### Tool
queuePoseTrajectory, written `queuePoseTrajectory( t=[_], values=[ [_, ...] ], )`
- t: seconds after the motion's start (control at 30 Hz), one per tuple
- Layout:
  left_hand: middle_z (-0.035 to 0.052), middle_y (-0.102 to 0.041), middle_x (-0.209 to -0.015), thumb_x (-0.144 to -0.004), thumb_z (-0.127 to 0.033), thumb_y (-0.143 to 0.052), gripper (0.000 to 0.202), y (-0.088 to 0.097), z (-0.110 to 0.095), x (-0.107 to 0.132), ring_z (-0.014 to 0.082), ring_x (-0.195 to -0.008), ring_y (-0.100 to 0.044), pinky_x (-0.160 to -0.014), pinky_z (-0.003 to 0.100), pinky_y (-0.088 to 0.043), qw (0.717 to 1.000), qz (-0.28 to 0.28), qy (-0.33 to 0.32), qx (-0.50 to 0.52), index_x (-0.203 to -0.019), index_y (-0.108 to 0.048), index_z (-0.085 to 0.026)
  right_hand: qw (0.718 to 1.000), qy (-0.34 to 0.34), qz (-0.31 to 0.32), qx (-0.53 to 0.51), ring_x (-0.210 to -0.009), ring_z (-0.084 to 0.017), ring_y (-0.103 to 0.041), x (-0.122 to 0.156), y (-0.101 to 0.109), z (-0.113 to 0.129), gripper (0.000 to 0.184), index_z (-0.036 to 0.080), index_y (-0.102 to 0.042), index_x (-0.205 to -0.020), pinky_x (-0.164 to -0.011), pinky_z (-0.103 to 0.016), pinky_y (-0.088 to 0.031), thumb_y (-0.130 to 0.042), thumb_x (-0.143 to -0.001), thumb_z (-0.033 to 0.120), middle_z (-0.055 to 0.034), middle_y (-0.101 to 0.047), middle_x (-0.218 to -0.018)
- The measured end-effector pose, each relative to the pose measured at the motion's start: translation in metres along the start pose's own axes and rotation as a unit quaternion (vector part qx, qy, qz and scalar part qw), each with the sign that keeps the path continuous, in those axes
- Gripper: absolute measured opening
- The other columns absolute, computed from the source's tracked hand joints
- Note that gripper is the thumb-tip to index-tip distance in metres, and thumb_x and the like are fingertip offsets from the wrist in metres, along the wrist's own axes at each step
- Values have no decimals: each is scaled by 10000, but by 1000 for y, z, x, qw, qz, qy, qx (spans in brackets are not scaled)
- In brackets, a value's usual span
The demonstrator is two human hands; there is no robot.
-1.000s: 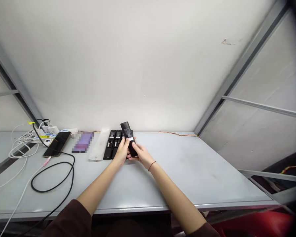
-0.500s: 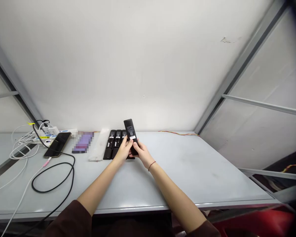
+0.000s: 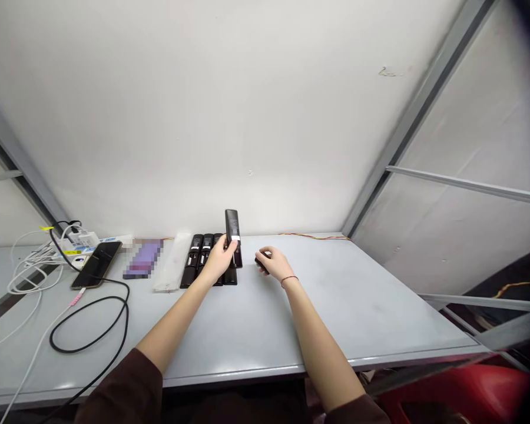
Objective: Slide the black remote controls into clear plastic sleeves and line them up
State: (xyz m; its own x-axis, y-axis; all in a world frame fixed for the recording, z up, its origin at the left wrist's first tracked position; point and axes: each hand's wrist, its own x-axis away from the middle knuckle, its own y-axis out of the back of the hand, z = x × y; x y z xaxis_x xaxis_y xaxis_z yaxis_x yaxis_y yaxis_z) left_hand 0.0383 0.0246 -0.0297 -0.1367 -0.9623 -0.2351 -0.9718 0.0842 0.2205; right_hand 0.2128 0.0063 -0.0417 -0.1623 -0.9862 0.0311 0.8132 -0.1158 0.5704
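My left hand point(image 3: 219, 260) grips a slim black remote point(image 3: 232, 232) near its lower end and holds it upright above the grey table point(image 3: 247, 324). A white label shows on its back. Just beneath lies a row of black remotes point(image 3: 203, 262), side by side and back up. My right hand point(image 3: 271, 261) is to the right of them, low over the table, fingers curled round a small dark piece that I cannot name.
A white flat strip point(image 3: 170, 268) and a purple packet point(image 3: 143, 258) lie left of the remotes. Farther left are a dark phone point(image 3: 96, 264), a black cable loop point(image 3: 86, 321), white cables point(image 3: 24, 277) and a power strip point(image 3: 77, 241). A white wall stands behind.
My right hand has let go of the remote and moved right, a small dark piece now in it. My left hand alone holds the remote, which has tipped more upright.
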Motion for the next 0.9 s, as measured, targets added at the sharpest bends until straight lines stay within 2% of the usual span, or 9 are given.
queuePoseTrajectory(
  t=[0.1, 0.17, 0.3, 0.4, 0.53, 0.63, 0.73, 0.8, 0.9],
  values=[
    [70, -666, -900, -858, -434, -461, 554, -16, 1, 16, 202, -855, -619, -794, 300, -452, 984, 102, 69, -126, -1322, -421, -133, 993, -2, -62, 98, -813, -185, -648, -12, 7, -17, 247, 150, -618, -969, -713, -264, -471, -526, -818, 322, -93, -689, -896],
    [80, -675, -947, -870, -409, -436, 553, -30, 2, 29, 209, -885, -627, -812, 304, -448, 968, 141, 81, -190, -1355, -384, -149, 989, -4, -73, 129, -935, -212, -622, -18, 9, -25, 225, 154, -636, -937, -784, -275, -440, -535, -812, 312, -104, -680, -972],
    [133, -634, -1131, -905, -321, -372, 435, -53, 3, 44, 234, -1057, -590, -899, 324, -418, 936, 154, 27, -316, -1300, -449, -154, 982, -9, -79, 174, -934, -229, -615, -22, 6, -32, 247, 145, -637, -957, -772, -283, -418, -503, -835, 314, -119, -680, -966],
    [153, -645, -1066, -920, -323, -341, 408, -59, 0, 47, 265, -985, -623, -844, 365, -452, 898, 160, -6, -411, -1265, -466, -146, 977, -2, -75, 201, -890, -228, -621, -23, 3, -34, 266, 154, -628, -978, -743, -282, -409, -477, -859, 337, -115, -683, -938],
    [143, -640, -1007, -932, -316, -309, 350, -58, -8, 52, 266, -887, -648, -745, 364, -488, 847, 171, -18, -503, -1156, -521, -148, 969, 9, -72, 234, -870, -222, -618, -24, 0, -36, 285, 145, -628, -975, -752, -281, -400, -443, -888, 343, -123, -676, -919],
    [128, -621, -1019, -932, -324, -315, 334, -51, -14, 59, 251, -872, -647, -717, 349, -494, 826, 174, -51, -534, -1107, -544, -154, 962, 13, -84, 258, -949, -238, -591, -25, -1, -38, 303, 120, -635, -990, -832, -299, -380, -445, -893, 335, -162, -644, -1005],
    [90, -615, -1012, -897, -400, -408, 300, -39, -16, 67, 235, -871, -636, -711, 328, -494, 810, 245, -133, -516, -1001, -584, -180, 957, 14, -104, 270, -1044, -267, -545, -24, -2, -39, 371, 106, -588, -1130, -905, -332, -349, -461, -890, 358, -194, -591, -1108],
    [66, -615, -1008, -874, -387, -465, 242, -32, -13, 72, 216, -851, -631, -693, 306, -489, 793, 302, -178, -497, -956, -591, -198, 956, 16, -110, 270, -1063, -278, -531, -23, -1, -39, 425, 104, -554, -1188, -922, -343, -341, -457, -890, 389, -199, -578, -1125],
    [52, -615, -999, -882, -333, -465, 184, -27, -6, 72, 195, -825, -626, -667, 285, -477, 785, 318, -194, -495, -940, -587, -208, 959, 23, -102, 265, -1050, -272, -537, -20, -1, -35, 427, 99, -559, -1183, -922, -336, -345, -456, -887, 390, -191, -583, -1105]
  ],
)
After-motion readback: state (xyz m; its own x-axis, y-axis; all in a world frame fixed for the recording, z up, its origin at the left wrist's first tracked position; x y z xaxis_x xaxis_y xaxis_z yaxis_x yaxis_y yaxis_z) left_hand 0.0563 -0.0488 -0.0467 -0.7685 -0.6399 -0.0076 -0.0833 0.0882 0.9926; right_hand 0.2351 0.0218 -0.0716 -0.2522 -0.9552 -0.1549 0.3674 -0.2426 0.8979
